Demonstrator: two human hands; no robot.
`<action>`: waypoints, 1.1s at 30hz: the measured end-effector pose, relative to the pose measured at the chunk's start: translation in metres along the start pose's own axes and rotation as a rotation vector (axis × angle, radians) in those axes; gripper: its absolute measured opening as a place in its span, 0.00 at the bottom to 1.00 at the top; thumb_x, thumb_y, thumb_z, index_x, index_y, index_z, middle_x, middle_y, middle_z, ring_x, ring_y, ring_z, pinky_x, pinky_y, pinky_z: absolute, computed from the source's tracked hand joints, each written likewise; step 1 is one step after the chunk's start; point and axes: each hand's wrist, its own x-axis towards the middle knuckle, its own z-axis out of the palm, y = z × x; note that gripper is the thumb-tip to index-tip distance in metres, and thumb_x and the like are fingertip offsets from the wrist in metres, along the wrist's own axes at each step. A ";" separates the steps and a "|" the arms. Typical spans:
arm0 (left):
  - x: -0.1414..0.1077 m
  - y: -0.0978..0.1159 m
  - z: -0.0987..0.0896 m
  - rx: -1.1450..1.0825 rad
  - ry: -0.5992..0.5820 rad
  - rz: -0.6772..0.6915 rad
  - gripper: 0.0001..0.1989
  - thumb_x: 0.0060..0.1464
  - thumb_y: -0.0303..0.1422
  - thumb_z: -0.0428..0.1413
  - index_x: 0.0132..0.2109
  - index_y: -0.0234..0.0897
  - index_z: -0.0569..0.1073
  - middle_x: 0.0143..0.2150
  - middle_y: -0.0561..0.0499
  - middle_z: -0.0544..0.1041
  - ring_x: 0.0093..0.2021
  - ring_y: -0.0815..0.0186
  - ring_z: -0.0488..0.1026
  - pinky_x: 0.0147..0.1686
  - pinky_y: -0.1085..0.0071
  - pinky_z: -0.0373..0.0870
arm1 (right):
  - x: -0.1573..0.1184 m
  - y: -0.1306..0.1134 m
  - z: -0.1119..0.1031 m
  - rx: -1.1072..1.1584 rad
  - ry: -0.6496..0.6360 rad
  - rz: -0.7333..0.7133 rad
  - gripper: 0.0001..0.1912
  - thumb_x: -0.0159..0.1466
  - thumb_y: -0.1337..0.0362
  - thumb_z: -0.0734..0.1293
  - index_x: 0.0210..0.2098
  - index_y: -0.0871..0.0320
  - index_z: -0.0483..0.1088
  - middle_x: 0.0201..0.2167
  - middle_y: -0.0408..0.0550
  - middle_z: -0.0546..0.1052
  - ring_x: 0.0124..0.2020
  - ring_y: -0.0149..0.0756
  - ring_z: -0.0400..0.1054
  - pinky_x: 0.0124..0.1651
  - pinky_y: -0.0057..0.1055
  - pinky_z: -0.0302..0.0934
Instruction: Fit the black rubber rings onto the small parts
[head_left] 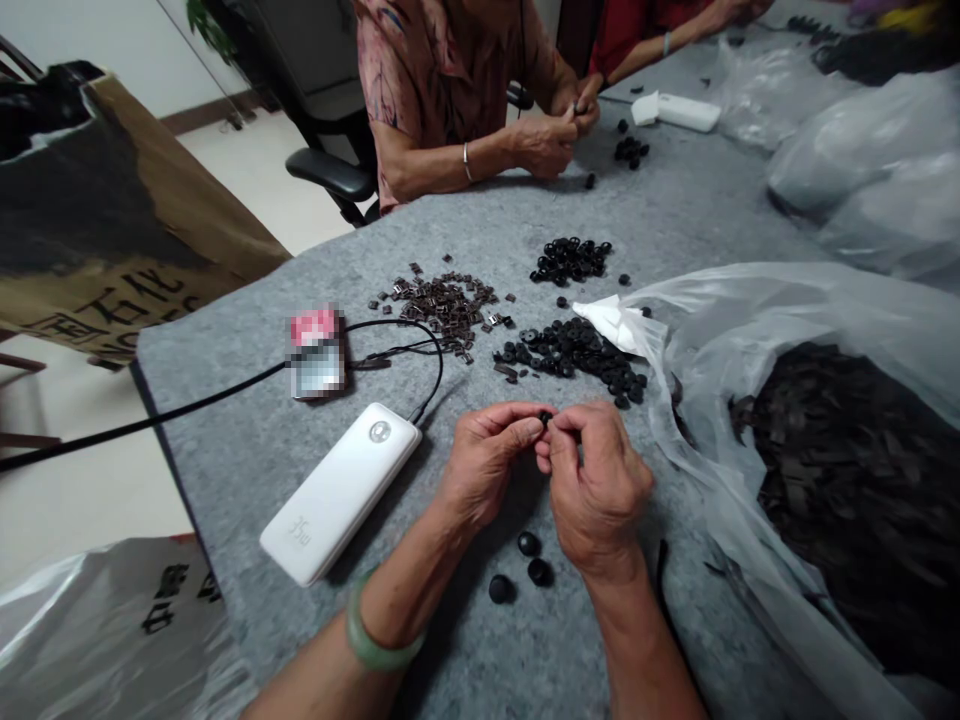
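As fingers (570, 432) pinch ring (545, 417), power bank (337, 495), bag (720, 330)

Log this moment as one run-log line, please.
left hand: pinching small black part | right hand: pinching same part | nearby: three round black pieces, power bank

The person is wearing 1 thick jade-green bangle (382, 632) (rounded, glossy, faintly mottled) around the left wrist (409, 565), and the left hand (487, 470) and right hand (600, 490) are showing creased knuckles and short nails, with both forearms (645, 650) showing bare.
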 end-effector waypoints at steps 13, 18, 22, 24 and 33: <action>0.002 0.001 -0.005 -0.060 0.009 -0.090 0.18 0.40 0.34 0.73 0.36 0.28 0.80 0.26 0.51 0.78 0.24 0.73 0.72 0.23 0.77 0.70 | -0.002 0.007 0.000 0.527 -0.106 0.477 0.10 0.70 0.60 0.64 0.38 0.62 0.70 0.29 0.41 0.73 0.25 0.16 0.66 0.30 0.15 0.67; 0.001 0.002 -0.003 -0.052 0.008 -0.091 0.18 0.40 0.34 0.73 0.35 0.27 0.79 0.25 0.52 0.77 0.23 0.74 0.72 0.22 0.78 0.70 | -0.003 0.007 0.003 0.504 -0.137 0.446 0.07 0.69 0.64 0.64 0.38 0.62 0.71 0.31 0.42 0.74 0.26 0.16 0.67 0.29 0.12 0.65; -0.001 0.003 0.000 -0.062 -0.014 -0.092 0.19 0.38 0.35 0.74 0.31 0.26 0.78 0.24 0.52 0.76 0.21 0.74 0.71 0.20 0.78 0.70 | -0.004 0.011 0.004 0.400 -0.132 0.411 0.04 0.67 0.67 0.65 0.39 0.61 0.72 0.35 0.43 0.74 0.30 0.16 0.70 0.31 0.13 0.66; -0.001 0.004 0.001 -0.063 -0.021 -0.098 0.19 0.38 0.35 0.75 0.32 0.26 0.78 0.23 0.51 0.76 0.21 0.73 0.72 0.20 0.78 0.70 | -0.005 0.013 0.004 0.382 -0.125 0.382 0.04 0.67 0.69 0.65 0.37 0.61 0.73 0.35 0.42 0.73 0.31 0.16 0.70 0.32 0.13 0.65; -0.002 0.003 0.001 -0.061 -0.048 -0.086 0.18 0.41 0.33 0.73 0.37 0.29 0.78 0.25 0.52 0.78 0.23 0.72 0.74 0.24 0.76 0.73 | -0.002 0.010 0.004 0.472 -0.118 0.382 0.05 0.66 0.70 0.64 0.35 0.62 0.72 0.33 0.40 0.71 0.27 0.14 0.68 0.28 0.12 0.65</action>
